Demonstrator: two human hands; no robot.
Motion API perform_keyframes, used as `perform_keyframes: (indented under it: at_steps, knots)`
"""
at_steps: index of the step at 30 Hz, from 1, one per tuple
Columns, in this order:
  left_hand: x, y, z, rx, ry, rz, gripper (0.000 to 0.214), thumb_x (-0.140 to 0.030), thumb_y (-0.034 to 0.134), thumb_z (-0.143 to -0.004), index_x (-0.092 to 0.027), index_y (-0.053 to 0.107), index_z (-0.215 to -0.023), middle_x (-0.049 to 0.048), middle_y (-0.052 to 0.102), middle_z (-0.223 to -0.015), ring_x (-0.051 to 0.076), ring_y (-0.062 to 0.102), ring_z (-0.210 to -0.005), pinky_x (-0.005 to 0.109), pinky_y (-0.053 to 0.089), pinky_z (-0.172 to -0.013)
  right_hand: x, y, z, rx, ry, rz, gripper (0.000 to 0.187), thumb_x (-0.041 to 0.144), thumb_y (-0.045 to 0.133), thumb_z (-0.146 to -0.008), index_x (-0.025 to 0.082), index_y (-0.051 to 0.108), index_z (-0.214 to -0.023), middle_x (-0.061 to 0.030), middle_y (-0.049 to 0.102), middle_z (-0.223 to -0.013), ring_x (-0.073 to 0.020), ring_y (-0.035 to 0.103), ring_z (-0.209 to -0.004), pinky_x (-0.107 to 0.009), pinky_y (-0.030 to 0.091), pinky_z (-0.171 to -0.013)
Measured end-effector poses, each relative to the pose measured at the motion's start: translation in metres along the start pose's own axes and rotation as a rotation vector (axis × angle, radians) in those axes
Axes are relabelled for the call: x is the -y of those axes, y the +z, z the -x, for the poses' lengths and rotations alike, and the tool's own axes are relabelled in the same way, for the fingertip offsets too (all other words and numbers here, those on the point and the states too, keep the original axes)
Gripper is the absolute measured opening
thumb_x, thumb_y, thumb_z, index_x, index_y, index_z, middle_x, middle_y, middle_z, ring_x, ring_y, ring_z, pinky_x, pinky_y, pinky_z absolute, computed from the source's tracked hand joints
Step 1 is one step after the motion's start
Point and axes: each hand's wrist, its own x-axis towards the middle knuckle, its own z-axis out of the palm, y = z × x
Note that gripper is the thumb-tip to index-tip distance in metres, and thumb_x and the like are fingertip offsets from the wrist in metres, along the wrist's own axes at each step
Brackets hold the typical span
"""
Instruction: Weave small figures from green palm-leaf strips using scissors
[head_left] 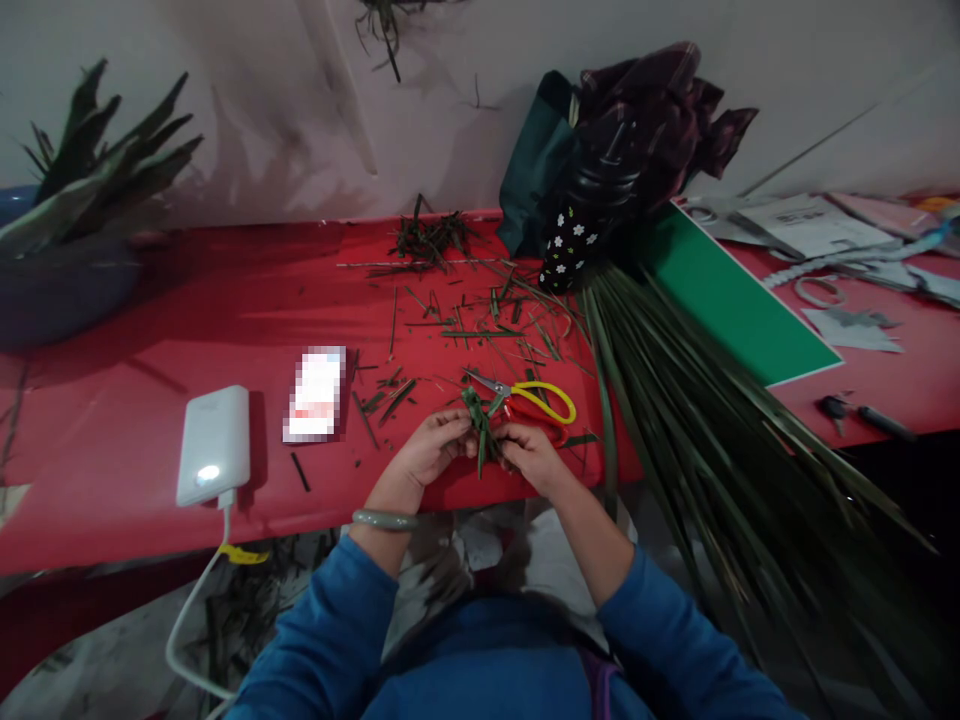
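Observation:
Between my two hands, at the front edge of the red table, is a small green piece woven from leaf strips (480,420). My left hand (442,442) pinches it from the left, and a pale green bangle (385,520) circles that wrist. From the right, my right hand (526,455) closes its fingers on the strips at its lower side. Just behind the piece lie scissors (546,398) with yellow and red handles, their blades pointing left. Cut leaf scraps (397,400) are scattered around them. My fingertips are partly hidden by the leaves.
On the red table (247,290) are a white power bank (215,445) with a cable and a lit, blurred phone (316,395). Long palm leaves (675,400) hang over the right edge. A floral bottle (568,245), a dark green bag (536,165) and a green board (739,295) stand or lie behind.

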Motion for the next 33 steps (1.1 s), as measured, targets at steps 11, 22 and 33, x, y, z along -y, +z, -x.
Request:
perform_keyframes:
  at_steps: [11,22,33]
  knots:
    - [-0.0037,0.0028,0.0007,-0.005,0.020,0.106,0.028,-0.029,0.065,-0.064,-0.013,0.056,-0.085,-0.0021,0.051,-0.057,0.009,0.052,-0.048,0.022,0.041,-0.049,0.0036,0.0009,0.0018,0.015,0.005,0.094,0.015,0.019,0.043,-0.060,0.016,0.055,-0.068,0.0070,0.045,-0.043,-0.0056,0.039,-0.037,-0.018,0.032,-0.039]
    - [-0.0002,-0.0009,0.0027,-0.013,0.044,0.188,0.029,-0.038,0.066,-0.060,-0.015,0.054,-0.072,-0.0048,0.042,-0.050,0.008,0.045,-0.044,0.022,0.036,-0.044,0.0043,-0.0030,0.0019,0.022,0.055,-0.108,0.012,0.020,0.043,-0.054,0.015,0.053,-0.060,0.0067,0.043,-0.041,-0.0046,0.034,-0.034,-0.017,0.024,-0.034]
    - [0.0052,-0.0002,0.0000,-0.135,0.040,0.034,0.024,-0.023,0.072,-0.054,-0.013,0.060,-0.073,-0.0005,0.058,-0.065,0.008,0.052,-0.053,0.023,0.043,-0.053,0.0065,0.0010,0.0020,0.072,-0.040,0.100,0.014,0.021,0.048,-0.065,0.016,0.059,-0.070,0.0041,0.051,-0.053,-0.0074,0.043,-0.049,-0.019,0.035,-0.048]
